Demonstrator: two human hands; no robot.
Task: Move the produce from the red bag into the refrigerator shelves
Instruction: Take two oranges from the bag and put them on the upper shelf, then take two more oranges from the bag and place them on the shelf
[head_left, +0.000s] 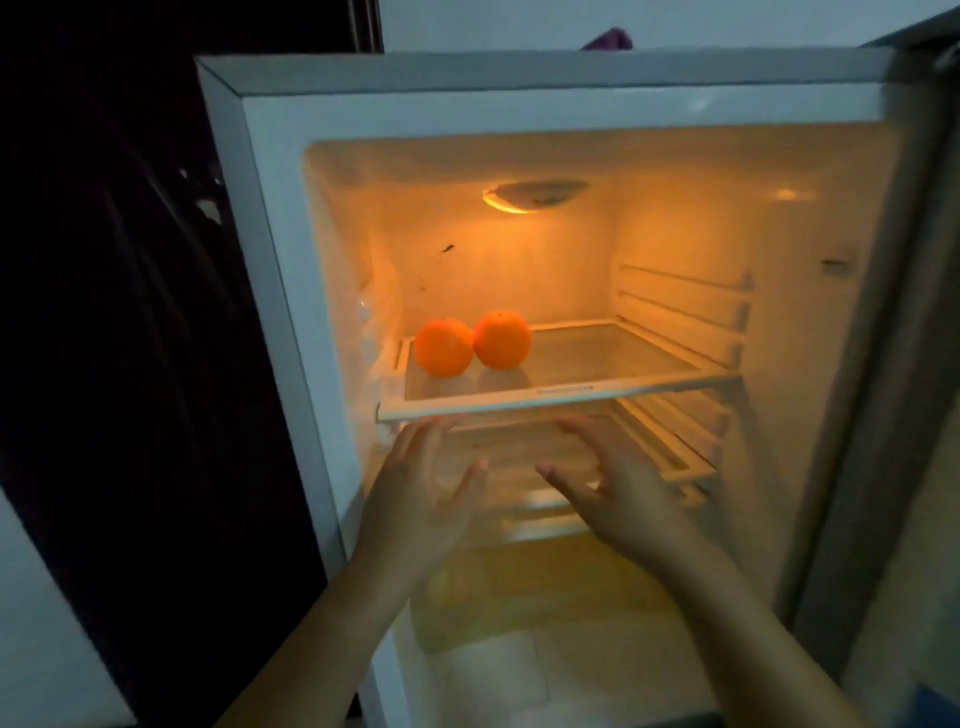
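The fingers (415, 441) of the left hand (421, 493) are seen straight and spread apart, with nothing held. Their tips are raised to the front edge of the white-framed glass shelf (597, 364), though contact cannot be told. The right hand (623, 499) is likewise kept open and empty, just below that edge. Above and beyond the left fingertips, a round orange fruit (444, 347) is set on the shelf, and a second orange fruit (502, 339) is set touching it, towards the right hand, inside the lit white refrigerator (280, 218)
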